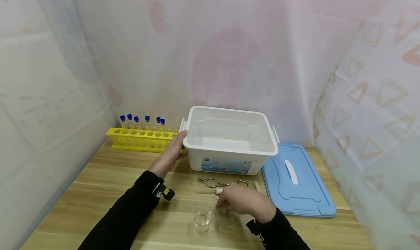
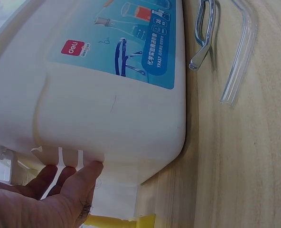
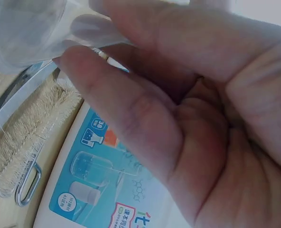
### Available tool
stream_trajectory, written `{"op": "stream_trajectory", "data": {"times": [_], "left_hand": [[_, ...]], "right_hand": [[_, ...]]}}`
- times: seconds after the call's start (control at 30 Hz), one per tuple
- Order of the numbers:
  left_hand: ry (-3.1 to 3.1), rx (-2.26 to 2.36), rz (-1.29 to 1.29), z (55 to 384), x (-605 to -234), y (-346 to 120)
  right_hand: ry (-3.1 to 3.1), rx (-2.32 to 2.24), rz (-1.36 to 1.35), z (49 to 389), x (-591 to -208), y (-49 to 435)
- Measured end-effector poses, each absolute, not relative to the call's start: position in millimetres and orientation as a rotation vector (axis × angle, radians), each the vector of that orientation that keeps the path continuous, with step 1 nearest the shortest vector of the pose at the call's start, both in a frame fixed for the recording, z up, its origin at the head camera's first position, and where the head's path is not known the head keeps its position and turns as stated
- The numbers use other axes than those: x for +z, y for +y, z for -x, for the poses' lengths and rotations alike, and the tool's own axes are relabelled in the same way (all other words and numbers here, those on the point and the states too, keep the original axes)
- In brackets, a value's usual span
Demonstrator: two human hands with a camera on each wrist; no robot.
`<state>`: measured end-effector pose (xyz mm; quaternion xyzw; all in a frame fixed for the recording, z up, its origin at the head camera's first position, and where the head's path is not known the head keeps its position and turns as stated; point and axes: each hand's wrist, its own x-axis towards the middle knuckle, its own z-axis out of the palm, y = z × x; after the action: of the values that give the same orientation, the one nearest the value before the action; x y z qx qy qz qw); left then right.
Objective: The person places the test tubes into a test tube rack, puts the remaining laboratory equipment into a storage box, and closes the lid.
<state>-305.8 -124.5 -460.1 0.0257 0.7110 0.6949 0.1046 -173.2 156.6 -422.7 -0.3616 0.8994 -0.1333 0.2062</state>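
A white plastic bin (image 1: 223,153) with a blue label stands upright on the table, its lid off. My left hand (image 1: 170,153) touches the bin's left end below its handle; in the left wrist view the fingertips (image 2: 94,167) meet the wall. My right hand (image 1: 246,200), in front of the bin, pinches a clear beaker (image 3: 24,35) between thumb and fingers. Close to its left a second clear beaker (image 1: 202,221) stands on the table. Behind the right hand lie metal tongs (image 1: 213,183), a bent glass tube (image 2: 235,71) and a bristle brush (image 3: 36,126).
At the back left a yellow test tube rack (image 1: 131,145) holds several tubes with blue caps (image 1: 147,118). The blue lid (image 1: 296,191) lies flat to the right of the bin. Printed cloth (image 1: 229,42) hangs around the wooden table (image 1: 98,191).
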Motion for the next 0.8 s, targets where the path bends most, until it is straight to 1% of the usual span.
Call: {"op": "stream_trajectory", "data": {"times": [0.23,0.43,0.6,0.8], "left_hand": [[2.100,2.038,-0.087,305.4,-460.9,-125.2],[2.109,2.036,-0.091,304.9,-461.0,-125.2],[2.110,2.037,-0.092,305.4,-461.2,-125.2],[2.124,2.020,-0.088,306.5,-462.5,-125.0]], "right_hand": [[2.516,-0.411,1.038,172.3,-413.8,163.4],[2.540,-0.501,1.107,170.7,-395.2,177.4],[2.567,-0.630,1.025,170.4,-382.2,190.0],[2.676,-0.669,1.131,174.1,-370.0,202.6]]}}
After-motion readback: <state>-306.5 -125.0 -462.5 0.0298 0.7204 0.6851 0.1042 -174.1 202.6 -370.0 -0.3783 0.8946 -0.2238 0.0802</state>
